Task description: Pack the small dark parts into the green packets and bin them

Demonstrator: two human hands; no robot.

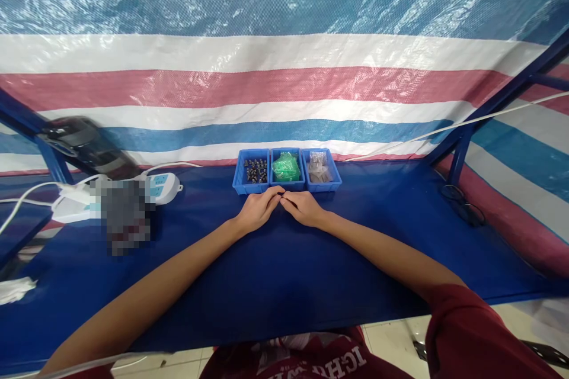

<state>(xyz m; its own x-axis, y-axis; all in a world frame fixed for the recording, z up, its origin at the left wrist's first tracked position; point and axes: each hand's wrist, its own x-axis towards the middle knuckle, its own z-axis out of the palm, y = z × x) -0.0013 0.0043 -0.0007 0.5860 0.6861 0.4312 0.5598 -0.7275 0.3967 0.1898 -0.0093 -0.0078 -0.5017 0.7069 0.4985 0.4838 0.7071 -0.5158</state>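
Note:
My left hand (260, 211) and my right hand (304, 208) meet at the fingertips just in front of the middle blue bin (288, 186). The fingers of both are closed in a pinch. A tiny dark spot shows between the tips, too small to name. Small dark metal parts (256, 171) fill the left blue bin (239, 180). In the middle one are green plastic bags (287, 167). Small clear plastic bags (318, 167) lie in the right blue bin (336, 179).
On the left of the blue table (284, 272) lie a white power strip (164, 188) with cables, a blurred-out dark object (125, 213) and a dark bottle (89, 145). White tissue (16, 290) is at the left edge, glasses (464, 204) at the right. Striped sheeting (284, 89) hangs behind.

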